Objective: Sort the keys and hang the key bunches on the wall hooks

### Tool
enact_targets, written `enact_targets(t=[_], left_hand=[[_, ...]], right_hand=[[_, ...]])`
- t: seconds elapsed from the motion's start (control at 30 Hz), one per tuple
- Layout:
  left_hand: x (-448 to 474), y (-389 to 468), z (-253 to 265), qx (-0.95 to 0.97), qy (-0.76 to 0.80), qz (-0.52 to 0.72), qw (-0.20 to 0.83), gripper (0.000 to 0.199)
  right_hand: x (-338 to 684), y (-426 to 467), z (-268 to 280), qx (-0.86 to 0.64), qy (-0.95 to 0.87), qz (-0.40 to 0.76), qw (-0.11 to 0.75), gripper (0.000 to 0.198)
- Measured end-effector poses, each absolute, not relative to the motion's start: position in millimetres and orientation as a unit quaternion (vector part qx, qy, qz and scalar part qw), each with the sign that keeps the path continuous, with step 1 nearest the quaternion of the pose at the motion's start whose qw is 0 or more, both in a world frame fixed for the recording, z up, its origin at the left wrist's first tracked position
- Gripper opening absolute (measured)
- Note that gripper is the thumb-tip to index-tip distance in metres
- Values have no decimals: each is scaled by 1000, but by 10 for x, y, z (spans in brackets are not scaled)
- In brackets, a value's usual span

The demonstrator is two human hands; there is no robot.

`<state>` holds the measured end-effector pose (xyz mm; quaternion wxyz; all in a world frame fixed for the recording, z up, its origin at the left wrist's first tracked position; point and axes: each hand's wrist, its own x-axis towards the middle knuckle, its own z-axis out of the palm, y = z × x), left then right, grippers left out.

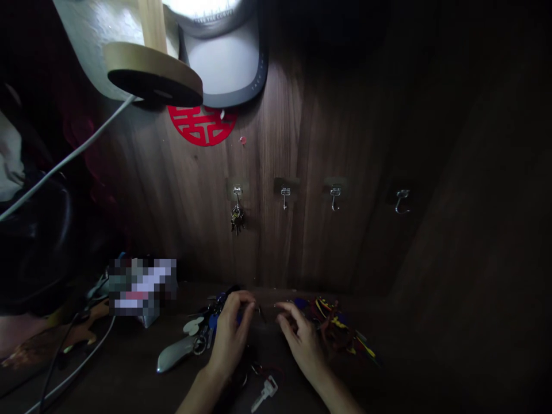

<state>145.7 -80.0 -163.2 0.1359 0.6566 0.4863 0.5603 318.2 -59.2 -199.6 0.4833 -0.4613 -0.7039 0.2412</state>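
Note:
Low in the head view, my left hand is curled, thumb and index finger close together; whatever is between them is too dark and small to name. Facing it, my right hand has bent fingers, with a tiny bright spot at the fingertips that I cannot identify. A small dark sliver shows in the gap between the hands. Beside my left hand lies a bunch of keys and tags with a silver fob. Colourful cords lie by my right hand. A silver key rests nearer me, between the forearms.
On the wooden panel, a small key bunch hangs from the leftmost metal hook; other hooks continue rightward. A round lamp base, caps and a red paper cutout are above. A white cable crosses the left.

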Motion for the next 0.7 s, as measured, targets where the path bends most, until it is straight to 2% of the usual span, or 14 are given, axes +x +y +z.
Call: enact_targets(t=[0.2, 0.47, 0.7], left_hand=[[1314, -706, -1115, 622, 505, 578, 155, 19], [1043, -385, -272, 631, 504, 589, 32, 22], [991, -163, 124, 647, 516, 558, -47, 19]], right_hand=[[3186, -606, -1996, -459, -717, 222, 475, 26], [3205, -604, -2017, -442, -727, 212, 481, 20], [3221, -593, -2034, -425, -735, 203, 489, 21]])
